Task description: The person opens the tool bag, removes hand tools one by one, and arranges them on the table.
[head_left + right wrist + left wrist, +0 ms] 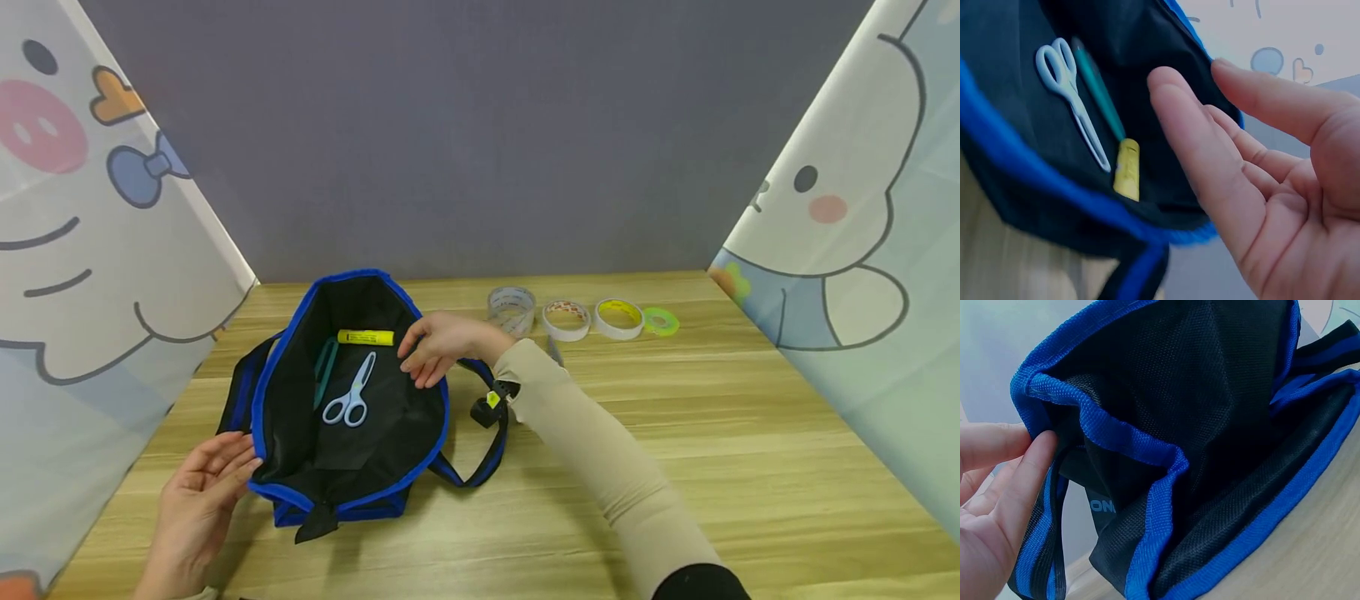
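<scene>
A black bag with blue trim stands on the table with its mouth wide open. My left hand pinches its near left rim between thumb and fingers, which the left wrist view shows up close. Inside lie light-blue scissors, a yellow marker and a slim teal object, whose kind I cannot tell. Over the bag's right rim hovers my right hand, fingers loosely bent and holding nothing. In the right wrist view a gap shows between thumb and fingers.
Along the back of the table stand a clear tape roll, two white tape rolls and a small green roll. A grey pointed thing is partly hidden by the right sleeve. The bag's strap loops out rightward.
</scene>
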### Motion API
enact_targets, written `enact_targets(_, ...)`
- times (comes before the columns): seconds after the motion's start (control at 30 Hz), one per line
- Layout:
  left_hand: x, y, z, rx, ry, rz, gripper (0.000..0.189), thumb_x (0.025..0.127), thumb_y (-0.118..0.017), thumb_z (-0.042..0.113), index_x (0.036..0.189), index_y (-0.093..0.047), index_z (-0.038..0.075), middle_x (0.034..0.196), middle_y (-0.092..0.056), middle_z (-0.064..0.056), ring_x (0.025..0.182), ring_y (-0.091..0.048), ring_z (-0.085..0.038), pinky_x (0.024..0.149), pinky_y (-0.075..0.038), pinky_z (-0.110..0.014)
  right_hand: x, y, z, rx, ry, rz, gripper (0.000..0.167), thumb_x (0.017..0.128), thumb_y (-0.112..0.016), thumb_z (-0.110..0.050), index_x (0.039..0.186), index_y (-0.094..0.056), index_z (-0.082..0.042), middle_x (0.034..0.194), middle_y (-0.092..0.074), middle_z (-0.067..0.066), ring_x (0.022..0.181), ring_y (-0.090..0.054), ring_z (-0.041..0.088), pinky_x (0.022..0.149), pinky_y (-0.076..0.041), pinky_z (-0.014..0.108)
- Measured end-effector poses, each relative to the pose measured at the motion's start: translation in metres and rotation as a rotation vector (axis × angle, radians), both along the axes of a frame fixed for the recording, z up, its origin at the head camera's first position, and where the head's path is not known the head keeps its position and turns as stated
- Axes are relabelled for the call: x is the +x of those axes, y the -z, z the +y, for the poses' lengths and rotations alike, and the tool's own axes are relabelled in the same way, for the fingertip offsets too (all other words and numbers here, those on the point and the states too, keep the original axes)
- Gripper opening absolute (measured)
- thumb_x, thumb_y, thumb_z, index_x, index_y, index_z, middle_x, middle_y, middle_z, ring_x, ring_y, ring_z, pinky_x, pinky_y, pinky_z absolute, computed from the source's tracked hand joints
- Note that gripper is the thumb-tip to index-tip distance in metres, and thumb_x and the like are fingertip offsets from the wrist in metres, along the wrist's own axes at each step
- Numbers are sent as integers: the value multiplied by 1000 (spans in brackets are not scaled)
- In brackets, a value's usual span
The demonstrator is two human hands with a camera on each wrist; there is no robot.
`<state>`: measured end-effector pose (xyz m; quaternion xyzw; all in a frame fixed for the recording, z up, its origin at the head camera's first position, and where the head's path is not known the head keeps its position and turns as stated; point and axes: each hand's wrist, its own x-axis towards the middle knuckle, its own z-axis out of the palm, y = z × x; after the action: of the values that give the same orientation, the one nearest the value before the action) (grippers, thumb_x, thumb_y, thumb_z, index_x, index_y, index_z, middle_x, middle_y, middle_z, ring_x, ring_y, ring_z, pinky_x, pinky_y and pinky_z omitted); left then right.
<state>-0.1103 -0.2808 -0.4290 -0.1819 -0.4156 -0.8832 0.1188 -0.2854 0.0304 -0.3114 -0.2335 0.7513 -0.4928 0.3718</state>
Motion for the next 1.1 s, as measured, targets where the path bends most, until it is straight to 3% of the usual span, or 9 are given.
enact_targets(0.2,0,0,0,12,2,-5,44,91,-40,-31,123,-61,-9,115,-70,-19,103,-70,-25,85,-57,-31,-1,14,-31,-86,106,-70,32,93,-65,6,123,-56,14,78,-68,17,62,-70,21,73,-62,42)
enact_targets(0.37,1,0,1,-3,-7,-4,42,92,-40,-29,124,-61,-9,115,-70,-18,104,-70,-24,85,-57,-30,-2,28,-47,-153,189,-113,34,92,-65,6,124,-57,15,89,-70,27,61,-69,21,80,-59,48)
enact_targets(0.5,1,1,0,1,-2,-7,42,92,-41,-29,124,-61,-8,115,-70,-18,104,-70,-24,86,-57,-30,-3,42,-58,-192,251,-146,36,93,-64,7,126,-54,18,82,-69,22,59,-68,20,73,-62,43)
enact_targets(0.7,0,1,0,-2,1,-10,43,92,-40,-29,124,-60,-9,115,-70,-18,104,-70,-24,84,-57,-30,-2,66,-72,-197,325,-175,7,88,-67,10,94,-64,9,70,-66,15,55,-66,21,63,-63,39)
enact_targets(0.9,-1,2,1,-13,-4,-17,43,92,-41,-29,124,-60,-9,115,-70,-17,103,-70,-23,82,-58,-28,5,81,-80,-112,354,-108,6,85,-72,8,85,-67,5,67,-65,12,56,-62,19,65,-63,38)
enact_targets(1.1,-1,2,1,-16,-1,-20,43,92,-41,-29,124,-61,-8,115,-70,-17,102,-70,-23,81,-59,-28,11,84,-90,47,398,57,17,76,-84,4,76,-67,-1,60,-63,5,51,-59,13,54,-59,26)
